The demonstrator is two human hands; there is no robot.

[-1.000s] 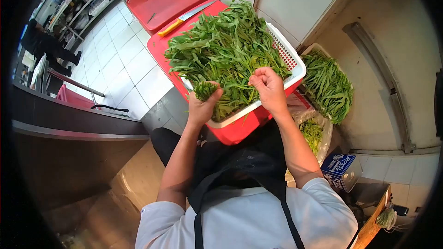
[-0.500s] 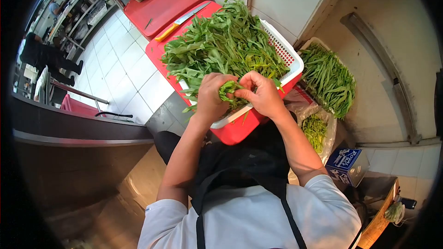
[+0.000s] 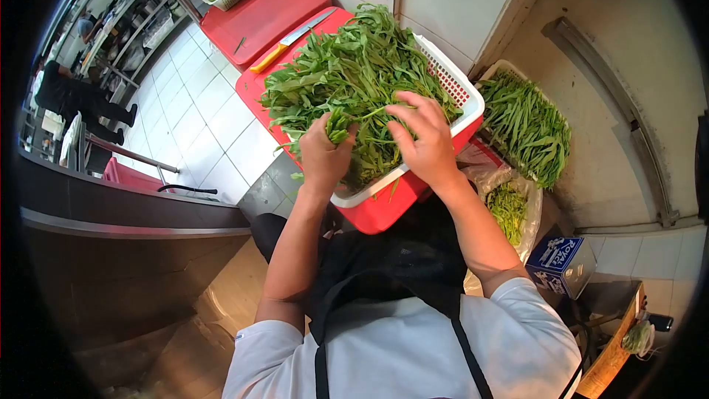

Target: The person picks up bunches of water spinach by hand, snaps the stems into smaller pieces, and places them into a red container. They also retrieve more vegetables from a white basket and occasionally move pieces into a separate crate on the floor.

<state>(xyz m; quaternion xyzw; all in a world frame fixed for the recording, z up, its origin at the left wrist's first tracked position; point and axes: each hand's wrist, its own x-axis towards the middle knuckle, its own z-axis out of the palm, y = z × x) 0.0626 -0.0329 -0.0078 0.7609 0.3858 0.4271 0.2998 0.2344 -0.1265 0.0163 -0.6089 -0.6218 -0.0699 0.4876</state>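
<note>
A big heap of leafy greens, which look like water spinach point(image 3: 332, 74), fills a white perforated basket point(image 3: 452, 81). Over the basket's near left side, my left hand point(image 3: 325, 159) is closed around a small bunch of green stems point(image 3: 339, 124). My right hand point(image 3: 425, 137) hovers above the near right part of the heap, thumb and fingers spread. One thin stem reaches toward its fingertips; whether they touch it is unclear. Beneath the basket is a red container point(image 3: 377, 214).
A yellow-handled knife point(image 3: 284, 44) lies on a red surface point(image 3: 251, 81) behind the heap. To the right stand another basket of greens point(image 3: 524, 125), a plastic bag of trimmings point(image 3: 506, 210) and a blue tin point(image 3: 557, 266). A person point(image 3: 74, 92) stands at far left.
My hands have moved apart. The right one has opened and shifted right and up, while the left has gone slightly left, keeping the bunch of stems.
</note>
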